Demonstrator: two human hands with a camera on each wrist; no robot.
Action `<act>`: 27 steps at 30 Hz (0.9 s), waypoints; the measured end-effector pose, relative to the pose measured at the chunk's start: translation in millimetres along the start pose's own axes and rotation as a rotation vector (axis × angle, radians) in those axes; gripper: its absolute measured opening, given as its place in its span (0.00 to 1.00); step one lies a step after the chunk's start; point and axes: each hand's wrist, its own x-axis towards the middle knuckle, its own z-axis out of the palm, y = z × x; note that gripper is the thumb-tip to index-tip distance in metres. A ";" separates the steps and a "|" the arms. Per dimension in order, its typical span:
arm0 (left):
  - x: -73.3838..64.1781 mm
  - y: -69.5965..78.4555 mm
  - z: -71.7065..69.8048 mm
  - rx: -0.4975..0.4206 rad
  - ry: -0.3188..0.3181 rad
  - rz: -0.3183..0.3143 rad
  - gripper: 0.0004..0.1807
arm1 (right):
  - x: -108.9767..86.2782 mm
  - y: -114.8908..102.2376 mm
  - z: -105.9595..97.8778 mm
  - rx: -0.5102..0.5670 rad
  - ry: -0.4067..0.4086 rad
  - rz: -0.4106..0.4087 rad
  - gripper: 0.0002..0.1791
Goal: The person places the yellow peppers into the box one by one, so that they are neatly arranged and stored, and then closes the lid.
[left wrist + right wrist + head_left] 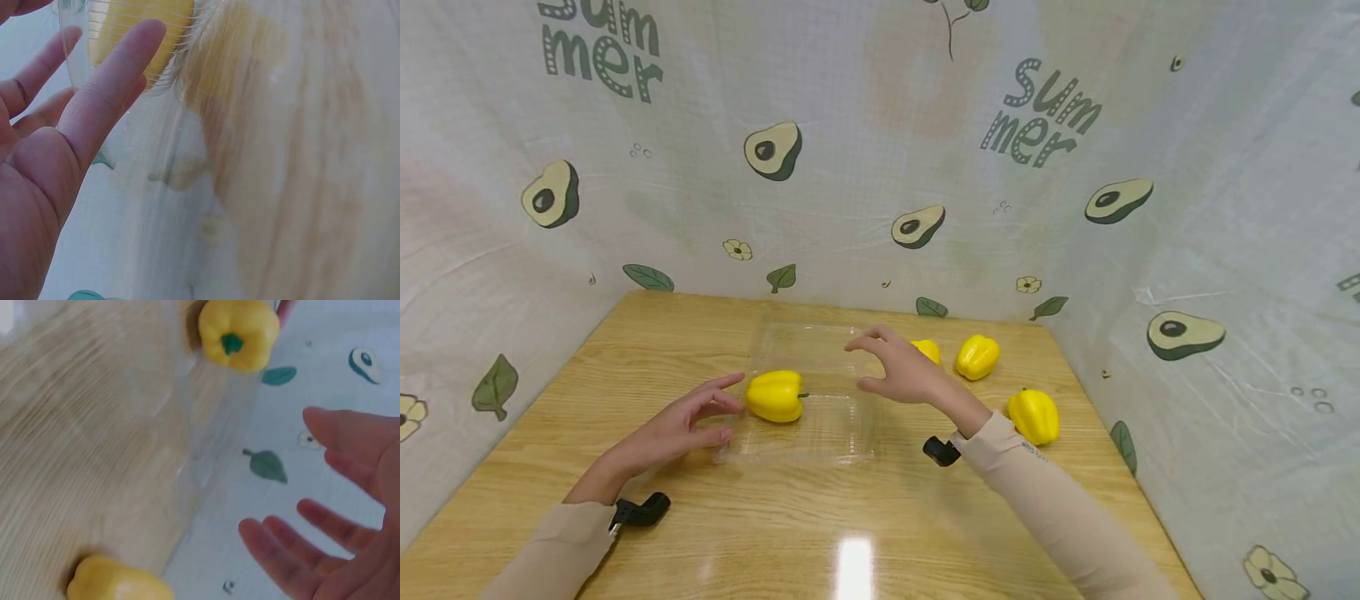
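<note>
A clear plastic container (838, 429) with its lid (812, 337) folded back lies on the table. One yellow bell pepper (775, 396) sits in its left part, its green stem (232, 343) facing right. Beside the container's left wall is my left hand (681, 429), fingers spread and holding nothing. In the left wrist view, that pepper (115, 40) shows through the ribbed plastic. My right hand (904, 368) hovers by the container's right side, fingers loosely bent with nothing in them. It partly covers another yellow bell pepper (929, 350) behind it.
Two more yellow bell peppers stand to the right: a far one (977, 357) and a nearer one (1034, 416) beside my right sleeve (1037, 492). A printed cloth (850, 167) encloses the wooden table (775, 533) at the back and sides.
</note>
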 end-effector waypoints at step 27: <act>0.7 -2.7 0.2 -0.026 -0.003 0.009 0.19 | -35.3 83.0 -25.8 -0.081 0.034 -0.095 0.31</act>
